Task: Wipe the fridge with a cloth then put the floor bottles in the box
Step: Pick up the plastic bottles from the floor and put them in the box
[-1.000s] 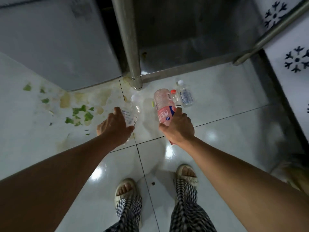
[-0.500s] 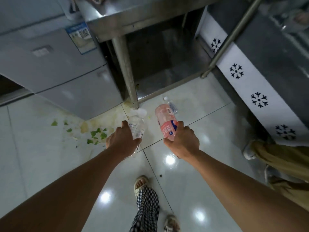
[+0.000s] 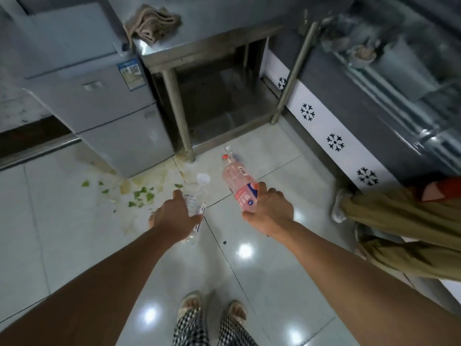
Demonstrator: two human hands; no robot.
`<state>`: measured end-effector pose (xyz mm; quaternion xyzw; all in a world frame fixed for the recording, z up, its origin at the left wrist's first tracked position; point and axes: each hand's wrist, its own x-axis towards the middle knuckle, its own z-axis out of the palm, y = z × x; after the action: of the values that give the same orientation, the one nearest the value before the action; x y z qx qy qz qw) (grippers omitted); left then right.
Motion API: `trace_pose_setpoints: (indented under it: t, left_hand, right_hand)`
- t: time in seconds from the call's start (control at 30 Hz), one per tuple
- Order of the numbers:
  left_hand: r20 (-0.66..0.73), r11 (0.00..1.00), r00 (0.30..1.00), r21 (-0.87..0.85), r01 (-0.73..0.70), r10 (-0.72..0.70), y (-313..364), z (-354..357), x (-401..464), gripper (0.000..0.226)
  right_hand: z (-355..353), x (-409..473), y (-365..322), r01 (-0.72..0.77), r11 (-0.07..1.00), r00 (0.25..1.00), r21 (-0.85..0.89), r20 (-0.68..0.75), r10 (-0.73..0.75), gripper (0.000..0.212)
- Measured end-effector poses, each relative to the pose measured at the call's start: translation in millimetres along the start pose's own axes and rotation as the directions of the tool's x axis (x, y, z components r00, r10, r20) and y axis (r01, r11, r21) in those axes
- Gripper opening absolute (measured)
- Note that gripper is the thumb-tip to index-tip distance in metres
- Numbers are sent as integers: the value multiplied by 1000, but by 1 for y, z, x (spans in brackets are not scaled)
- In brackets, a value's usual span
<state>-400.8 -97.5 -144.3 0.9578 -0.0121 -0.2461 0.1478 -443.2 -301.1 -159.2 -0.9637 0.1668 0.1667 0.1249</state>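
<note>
Two hands reached out over the pale tiled floor (image 3: 62, 221), each holding one bottle. The left hand (image 3: 172, 217) had its fingers wrapped round a clear bottle (image 3: 197, 198) with a white cap, the bottle pointing away from the person. The right hand (image 3: 268, 211) gripped the lower end of a pink bottle (image 3: 237, 181) with a red cap and a pink-and-blue label, tilted neck-forward. Just past the pink bottle's cap a third bottle (image 3: 233, 154) — small, clear, white-capped — lay on the floor near the foot of the counter leg (image 3: 178, 113). That made three bottles in view: two held, one on the tiles.

The grey fridge (image 3: 99, 96) stood at the left, with one label sticker (image 3: 131, 73) on its upper right corner. Beside it was the steel counter (image 3: 199, 43), and one crumpled beige cloth (image 3: 152, 22) lay on the counter's near-left corner. Green scraps (image 3: 141, 196) — several small pieces — and yellowish stains lay scattered on the floor in front of the fridge. No box could be seen from this angle.

Along the right ran a white panel (image 3: 324, 128) with black snowflake marks. A second person's tan trouser legs (image 3: 404, 231) stood at the right edge. Below, the wearer's two sandalled feet (image 3: 192, 299) and checked trousers showed.
</note>
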Motion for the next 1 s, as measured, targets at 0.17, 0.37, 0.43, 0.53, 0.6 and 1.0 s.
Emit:
trace_pose_setpoints:
  t: [0.17,0.37,0.43,0.53,0.6,1.0]
  left_hand:
    - [49,994,997,96,-57,52,9,1,-52,66]
    - [128,967,972,139,-215,198,5,9,-117,68]
    - [146,947,953,148,-287,266,2,14,-141,65]
    - [192,903,918,198,-381,345,-3,22,-181,65]
    - [234,867,891,234,-440,389,-2,30,-210,64]
    - [484,503,595,321,-802,641,83,140,-431,70]
  right_hand:
    - [-1,-72,15,-63,997,998,50,-9,63,70]
    - [10,-176,29,-212,973,975,97,-55,217,68]
    - [16,-216,33,-273,956,957,108,-72,281,66]
    - [27,-281,39,-360,922,922,145,-93,375,65]
    - [35,-326,45,-413,887,894,205,-91,438,65]
    - [88,-599,138,-727,559,606,398,-9,795,70]
